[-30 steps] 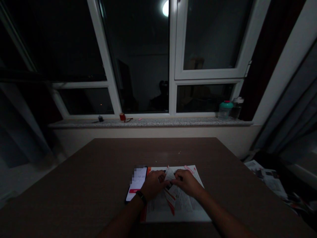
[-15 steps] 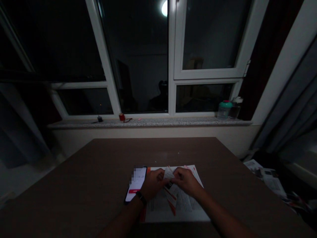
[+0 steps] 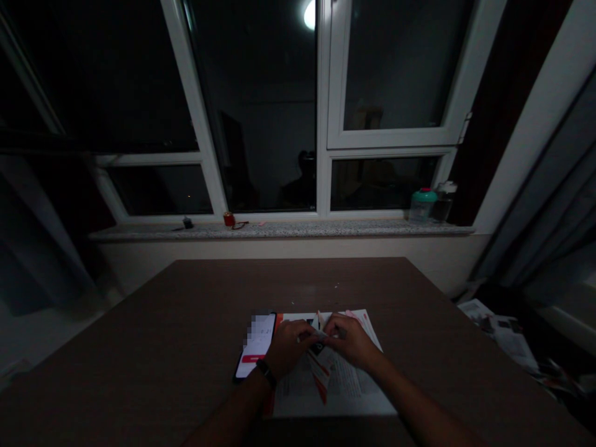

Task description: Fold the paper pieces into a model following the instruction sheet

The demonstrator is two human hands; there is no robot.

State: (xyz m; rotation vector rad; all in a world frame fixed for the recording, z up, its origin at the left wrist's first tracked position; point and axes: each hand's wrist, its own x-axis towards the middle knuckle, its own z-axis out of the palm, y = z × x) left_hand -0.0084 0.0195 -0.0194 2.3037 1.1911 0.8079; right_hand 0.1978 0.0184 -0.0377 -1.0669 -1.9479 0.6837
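Between my two hands is a piece of folded printed paper point(image 3: 320, 371), white with orange and black parts, its pointed end hanging toward me. My left hand point(image 3: 289, 343), with a dark band at the wrist, pinches the paper's upper left part. From the other side my right hand point(image 3: 349, 337) pinches it too, the fingertips of both hands almost meeting. Beneath them lies a flat printed sheet or booklet point(image 3: 358, 397) with an orange left edge. A phone point(image 3: 256, 347) with a lit screen lies just left of my left hand.
The brown table point(image 3: 186, 347) reaches toward a stone windowsill point(image 3: 298, 230). On the sill stand a teal-lidded bottle point(image 3: 421, 206), a clear bottle point(image 3: 444, 202), a small red object point(image 3: 228, 219) and a small dark one point(image 3: 187, 222). Papers point(image 3: 507, 338) are piled beyond the table's right edge.
The upper part of the folded paper, upright between my fingers before, is now bent down flatter. Both hands have shifted only slightly and still grip it.
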